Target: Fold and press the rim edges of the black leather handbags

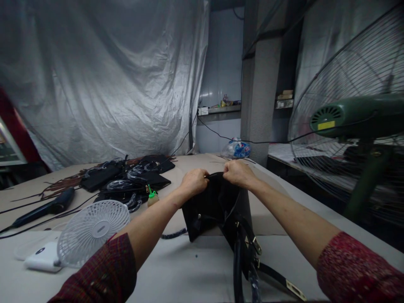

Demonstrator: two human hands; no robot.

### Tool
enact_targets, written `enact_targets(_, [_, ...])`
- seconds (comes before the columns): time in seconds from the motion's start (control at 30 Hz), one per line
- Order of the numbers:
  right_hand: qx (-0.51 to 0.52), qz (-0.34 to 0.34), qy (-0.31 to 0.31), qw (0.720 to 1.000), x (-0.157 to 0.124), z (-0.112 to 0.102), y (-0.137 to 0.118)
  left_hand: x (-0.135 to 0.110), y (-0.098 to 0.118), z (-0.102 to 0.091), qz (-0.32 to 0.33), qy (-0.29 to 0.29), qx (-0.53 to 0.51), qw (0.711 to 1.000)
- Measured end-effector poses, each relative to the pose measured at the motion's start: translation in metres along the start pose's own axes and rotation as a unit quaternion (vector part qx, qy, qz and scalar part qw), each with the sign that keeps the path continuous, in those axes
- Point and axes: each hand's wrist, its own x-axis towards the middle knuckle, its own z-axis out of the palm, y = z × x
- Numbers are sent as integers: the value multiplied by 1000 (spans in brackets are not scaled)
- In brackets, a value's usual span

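Note:
In front of me on the table stands a black handbag (243,210), its mouth spread apart and its dark inside showing. My left hand (195,182) pinches the far rim on the left side. Close by, my right hand (237,171) is closed on the same rim a little to the right. The bag's black handles and a strap with gold-coloured metal fittings (295,289) hang toward me over the pale tabletop. What the fingertips do inside the rim is hidden.
At the left are a white desk fan (97,231), a black corded heat-gun-like tool (47,208) and a small bottle with a green nozzle (152,197). More black bags (126,181) lie behind them. A large floor fan (356,118) stands at the right beyond the table edge.

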Motion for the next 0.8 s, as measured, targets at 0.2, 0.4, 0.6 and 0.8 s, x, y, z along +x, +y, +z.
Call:
enact_targets(0.2, [-14, -4, 1, 1000, 0, 1, -2, 13, 8, 6, 20, -9, -28, 999])
enact_targets(0.4, [-4, -12, -3, 1000, -1, 0, 3, 17, 7, 13, 28, 3, -52, 998])
enact_targets(0.6, [1, -22, -2, 1000, -4, -3, 4, 19, 3, 13, 26, 3, -74, 997])
enact_targets(0.8, [-6, -30, 5, 1000, -5, -1, 5, 18, 4, 14, 41, -9, -64, 997])
